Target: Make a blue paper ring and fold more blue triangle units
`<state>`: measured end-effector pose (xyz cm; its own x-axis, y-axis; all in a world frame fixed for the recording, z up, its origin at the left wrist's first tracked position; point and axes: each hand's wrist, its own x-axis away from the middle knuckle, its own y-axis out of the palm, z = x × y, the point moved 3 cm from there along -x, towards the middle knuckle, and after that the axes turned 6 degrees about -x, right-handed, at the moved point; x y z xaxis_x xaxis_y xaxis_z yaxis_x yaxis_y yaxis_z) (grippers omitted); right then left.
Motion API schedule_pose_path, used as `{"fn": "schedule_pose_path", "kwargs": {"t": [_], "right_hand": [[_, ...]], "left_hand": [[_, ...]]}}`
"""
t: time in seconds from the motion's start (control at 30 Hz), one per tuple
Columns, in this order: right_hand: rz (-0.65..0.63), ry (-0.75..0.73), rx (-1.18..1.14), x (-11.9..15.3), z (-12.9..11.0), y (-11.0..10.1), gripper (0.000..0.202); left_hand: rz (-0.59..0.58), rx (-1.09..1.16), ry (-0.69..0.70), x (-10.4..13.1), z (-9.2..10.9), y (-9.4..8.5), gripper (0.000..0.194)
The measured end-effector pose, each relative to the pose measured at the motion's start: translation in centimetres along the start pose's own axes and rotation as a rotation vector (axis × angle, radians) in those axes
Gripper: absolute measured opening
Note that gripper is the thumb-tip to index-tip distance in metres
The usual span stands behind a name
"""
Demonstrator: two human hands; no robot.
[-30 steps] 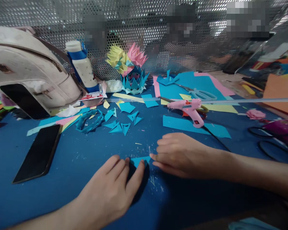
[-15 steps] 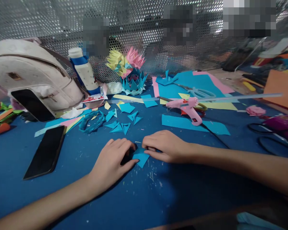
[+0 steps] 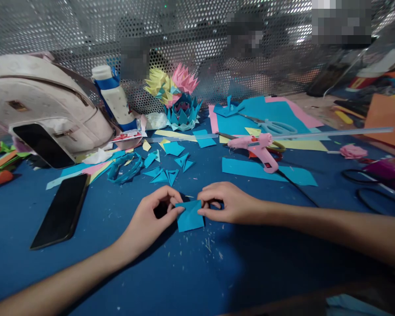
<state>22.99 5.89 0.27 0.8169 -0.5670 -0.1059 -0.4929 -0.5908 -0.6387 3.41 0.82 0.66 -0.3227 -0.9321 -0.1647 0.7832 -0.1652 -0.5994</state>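
Note:
A small blue square of paper (image 3: 190,217) with faint creases is held between both hands, just over the blue tabletop (image 3: 158,281). My left hand (image 3: 154,210) pinches its upper left corner between thumb and fingers. At the upper right edge, my right hand (image 3: 225,202) pinches it the same way. Just beyond the hands lie several folded blue paper pieces (image 3: 166,175) and a coiled blue paper ring (image 3: 125,167). Behind them stands a paper lotus (image 3: 183,115) with blue, yellow and pink petals.
A pink glue gun (image 3: 258,147) rests on a blue paper strip (image 3: 296,174), its cable trailing right. Scissors (image 3: 276,126) lie on blue sheets behind it. Left are a dark phone (image 3: 61,213), a second phone (image 3: 42,145) against a white backpack (image 3: 46,92), and a bottle (image 3: 115,98).
The blue paper was flat on the table with a corner toward me, under both hands. Now it is lifted slightly and turned, with a straight edge toward me.

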Motion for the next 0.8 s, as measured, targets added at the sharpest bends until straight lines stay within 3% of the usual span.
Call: {"fn": "schedule_pose_path", "kwargs": {"t": [0.2, 0.4, 0.57, 0.8], "right_hand": [[-0.024, -0.072, 0.026, -0.1, 0.1, 0.3, 0.03], [-0.03, -0.049, -0.006, -0.1, 0.2, 0.2, 0.033], [-0.022, -0.045, 0.037, 0.1, 0.2, 0.2, 0.034], [-0.014, -0.038, 0.181, 0.4, -0.7, 0.7, 0.019]], "left_hand": [[0.013, 0.104, -0.041, -0.1, 0.1, 0.0, 0.009], [-0.043, 0.099, -0.042, 0.1, 0.1, 0.4, 0.011], [-0.043, 0.017, -0.007, 0.4, -0.2, 0.7, 0.014], [-0.012, -0.162, 0.083, 0.3, -0.5, 0.3, 0.021]]}}
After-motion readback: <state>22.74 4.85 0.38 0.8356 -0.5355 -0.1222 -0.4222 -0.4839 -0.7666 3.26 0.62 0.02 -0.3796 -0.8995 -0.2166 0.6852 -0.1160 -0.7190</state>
